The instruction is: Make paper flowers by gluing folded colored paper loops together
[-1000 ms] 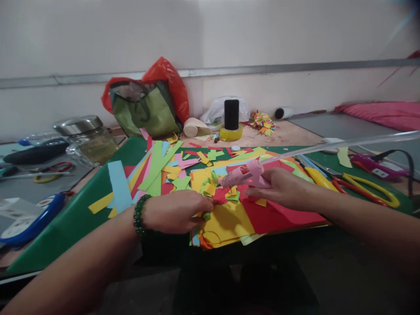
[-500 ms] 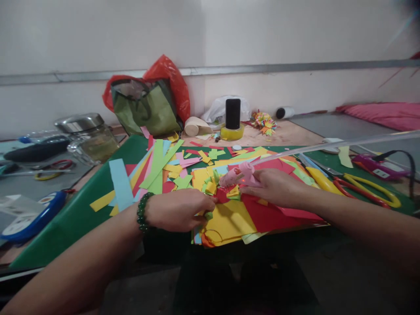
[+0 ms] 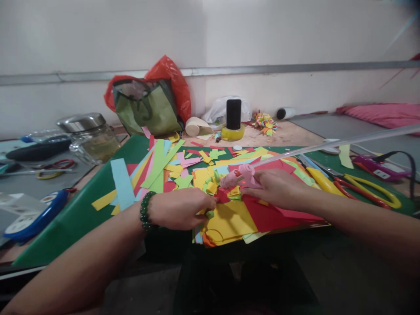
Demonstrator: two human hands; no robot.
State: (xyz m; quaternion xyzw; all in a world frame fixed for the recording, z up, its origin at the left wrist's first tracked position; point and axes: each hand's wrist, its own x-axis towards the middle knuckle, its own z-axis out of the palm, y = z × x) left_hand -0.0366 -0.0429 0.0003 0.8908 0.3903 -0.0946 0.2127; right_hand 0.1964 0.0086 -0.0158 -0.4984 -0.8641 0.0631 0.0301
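My right hand [image 3: 278, 188] is wrapped round a pink glue gun [image 3: 239, 176] with a long clear glue stick [image 3: 305, 146] running out of its back. The gun's tip points left, over small folded yellow and green paper pieces [image 3: 213, 187] on a red paper. Beside them my left hand [image 3: 183, 208], a green bead bracelet at its wrist, is closed with fingertips pressed together; what it pinches is too small to make out. Beneath both hands lie stacked yellow sheets [image 3: 229, 221] and red sheets [image 3: 269, 216].
Coloured paper strips [image 3: 160, 166] cover the green mat [image 3: 68, 218]. Scissors [image 3: 370, 188] and a yellow-handled tool [image 3: 323, 179] lie at right. A glass jug [image 3: 95, 142] and a blue dispenser [image 3: 39, 218] are at left. A phone [image 3: 233, 114] stands behind, near a green bag [image 3: 144, 109].
The whole view has shifted very slightly. Both hands keep nearly the same places, and the glue gun stays in my right hand.
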